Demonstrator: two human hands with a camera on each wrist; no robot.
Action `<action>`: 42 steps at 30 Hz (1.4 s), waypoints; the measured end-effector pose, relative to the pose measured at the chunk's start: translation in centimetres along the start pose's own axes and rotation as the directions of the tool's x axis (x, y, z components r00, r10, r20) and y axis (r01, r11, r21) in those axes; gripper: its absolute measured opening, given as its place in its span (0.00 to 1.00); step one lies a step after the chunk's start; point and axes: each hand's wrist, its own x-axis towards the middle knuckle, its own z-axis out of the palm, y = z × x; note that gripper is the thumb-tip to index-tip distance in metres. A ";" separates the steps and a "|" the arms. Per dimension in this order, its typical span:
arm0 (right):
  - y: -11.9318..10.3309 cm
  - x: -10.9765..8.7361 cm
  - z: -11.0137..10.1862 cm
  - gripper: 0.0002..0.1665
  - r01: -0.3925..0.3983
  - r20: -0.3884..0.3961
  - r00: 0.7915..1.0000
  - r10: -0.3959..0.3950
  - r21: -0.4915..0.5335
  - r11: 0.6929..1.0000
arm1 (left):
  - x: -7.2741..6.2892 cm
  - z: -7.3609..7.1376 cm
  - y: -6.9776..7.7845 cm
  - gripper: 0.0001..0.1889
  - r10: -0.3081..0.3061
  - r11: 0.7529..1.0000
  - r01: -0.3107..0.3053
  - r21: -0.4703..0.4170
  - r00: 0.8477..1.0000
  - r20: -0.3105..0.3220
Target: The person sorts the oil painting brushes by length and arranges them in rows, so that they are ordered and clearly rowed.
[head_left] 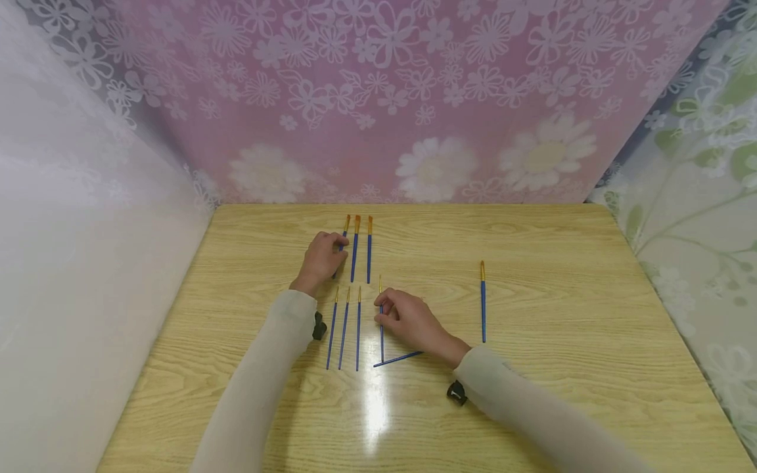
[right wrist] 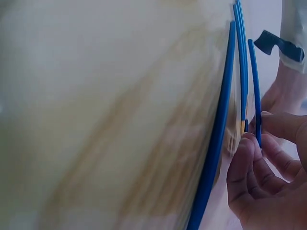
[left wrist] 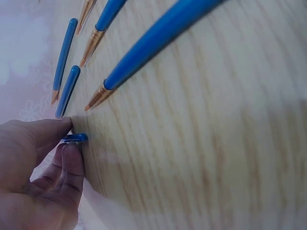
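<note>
My left hand [head_left: 321,258] pinches a blue-handled flat paintbrush [head_left: 347,225] at the left end of the far row. Two more flat paintbrushes lie just right of it, bristles pointing away; the nearer one [head_left: 355,253] is close to the fingertips. In the left wrist view, thumb and finger close on the blue handle [left wrist: 76,137]. My right hand [head_left: 414,320] pinches a thin blue paintbrush [head_left: 382,341], its tip pointing away; the right wrist view shows its handle [right wrist: 255,86] between the fingers. Beneath that hand a slanted paintbrush [head_left: 397,359] is partly hidden.
Left of the right hand, three thin paintbrushes lie side by side, the middle one [head_left: 344,335] among them. A lone paintbrush [head_left: 483,309] lies farther right on the wooden table [head_left: 562,407]. A pink floral wall covering [head_left: 355,144] stands behind the far edge.
</note>
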 end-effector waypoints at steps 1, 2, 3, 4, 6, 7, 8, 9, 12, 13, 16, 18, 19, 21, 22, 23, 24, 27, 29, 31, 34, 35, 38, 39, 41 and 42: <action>-0.1 0.0 0.2 0.13 -0.006 0.004 1.000 0.006 0.001 1.000 | 0.0 0.0 0.0 0.17 0.001 1.000 -0.001 0.000 1.000 -0.001; -0.2 0.0 0.4 0.13 -0.010 0.008 1.000 0.010 -0.002 1.000 | 0.0 0.0 0.0 0.17 0.001 1.000 -0.001 0.000 1.000 -0.002; -0.4 0.0 0.6 0.13 -0.014 0.012 1.000 0.014 -0.008 1.000 | 0.0 0.0 0.0 0.17 0.002 1.000 -0.002 -0.001 1.000 -0.003; -0.5 0.0 0.7 0.13 -0.019 0.017 1.000 0.020 -0.015 1.000 | 0.0 0.0 0.0 0.17 0.001 1.000 -0.001 -0.002 1.000 -0.003; -0.8 0.0 1.0 0.13 -0.020 0.020 1.000 0.021 -0.032 0.999 | 0.0 0.0 0.0 0.17 0.000 1.000 0.000 -0.005 1.000 -0.004; -1.0 0.0 1.2 0.13 -0.019 0.022 1.000 0.020 -0.040 0.999 | 0.0 0.0 0.0 0.17 -0.001 1.000 0.001 -0.004 1.000 -0.003; -1.1 -0.1 1.3 0.12 -0.016 0.023 1.000 0.017 -0.051 0.999 | 0.0 -0.1 0.0 0.17 -0.002 1.000 0.002 -0.003 1.000 -0.002; -1.2 -0.1 1.4 0.12 -0.012 0.024 1.000 0.013 -0.064 0.998 | 0.0 -0.1 0.1 0.17 -0.002 1.000 0.002 -0.002 1.000 -0.001; -1.4 -0.1 1.7 0.12 0.004 0.021 1.000 -0.002 -0.103 0.995 | -0.1 -0.1 0.1 0.17 -0.003 1.000 0.003 0.003 1.000 0.000; -1.5 -0.1 1.7 0.12 0.004 0.022 1.000 -0.002 -0.116 0.993 | -0.1 -0.2 0.1 0.17 -0.004 1.000 0.004 0.003 1.000 0.000; -1.7 0.0 1.9 0.12 0.004 0.019 1.000 -0.001 -0.157 0.988 | -0.2 -0.2 0.2 0.17 -0.008 1.000 0.008 -0.004 1.000 -0.001; -1.7 0.0 2.0 0.11 0.001 0.023 1.000 0.003 -0.175 0.985 | -0.2 -0.2 0.3 0.17 -0.010 1.000 0.010 -0.010 1.000 -0.001; -1.8 0.0 2.0 0.11 -0.003 0.028 1.000 0.009 -0.184 0.983 | -0.2 -0.2 0.3 0.17 -0.011 1.000 0.011 -0.012 1.000 -0.002; -1.8 0.0 2.0 0.11 0.001 0.035 0.999 0.006 -0.196 0.981 | -0.2 -0.2 0.2 0.17 -0.010 1.000 0.010 -0.013 1.000 -0.002; -1.8 0.0 2.0 0.11 0.008 0.037 0.999 -0.001 -0.197 0.980 | -0.1 -0.2 0.2 0.17 -0.010 1.000 0.010 -0.012 1.000 -0.002; -1.8 0.0 2.0 0.11 0.015 0.040 0.999 -0.007 -0.199 0.980 | -0.1 -0.2 0.2 0.17 -0.008 1.000 0.008 -0.011 1.000 -0.003; -1.8 0.0 2.0 0.11 0.022 0.041 0.999 -0.014 -0.201 0.979 | -0.1 -0.2 0.2 0.17 -0.008 1.000 0.008 -0.011 1.000 -0.004; -1.7 0.0 2.0 0.11 0.042 0.042 0.999 -0.034 -0.211 0.977 | -0.1 -0.2 0.2 0.17 -0.005 1.000 0.005 -0.011 1.000 -0.001; -1.7 0.1 2.1 0.11 0.047 0.044 0.998 -0.038 -0.222 0.974 | -0.1 -0.2 0.2 0.17 -0.003 1.000 0.003 -0.013 1.000 0.001; -1.7 0.1 2.1 0.12 0.050 0.046 0.998 -0.040 -0.232 0.971 | -0.1 -0.1 0.2 0.17 -0.003 1.000 0.003 -0.013 1.000 0.002; -1.8 0.0 2.0 0.11 0.059 0.047 0.998 -0.049 -0.241 0.969 | -0.1 -0.1 0.1 0.17 -0.004 1.000 0.004 -0.014 1.000 0.000; -1.8 0.0 2.0 0.11 0.062 0.046 0.998 -0.052 -0.244 0.968 | -0.1 -0.1 0.1 0.17 -0.004 1.000 0.004 -0.014 1.000 0.000; -1.9 0.0 2.0 0.10 0.070 0.044 0.997 -0.060 -0.254 0.965 | -0.1 -0.1 0.0 0.17 -0.003 1.000 0.003 -0.012 1.000 0.001; -1.9 0.0 2.1 0.10 0.069 0.044 0.997 -0.060 -0.257 0.964 | 0.0 -0.1 0.0 0.17 -0.002 1.000 0.002 -0.011 1.000 0.002; -2.0 0.0 2.1 0.10 0.069 0.044 0.997 -0.060 -0.263 0.962 | 0.0 -0.1 -0.1 0.17 0.002 1.000 -0.002 -0.010 1.000 0.003; -1.9 0.0 2.1 0.10 0.070 0.044 0.997 -0.060 -0.264 0.962 | 0.0 -0.1 -0.1 0.17 0.003 1.000 -0.003 -0.009 1.000 0.004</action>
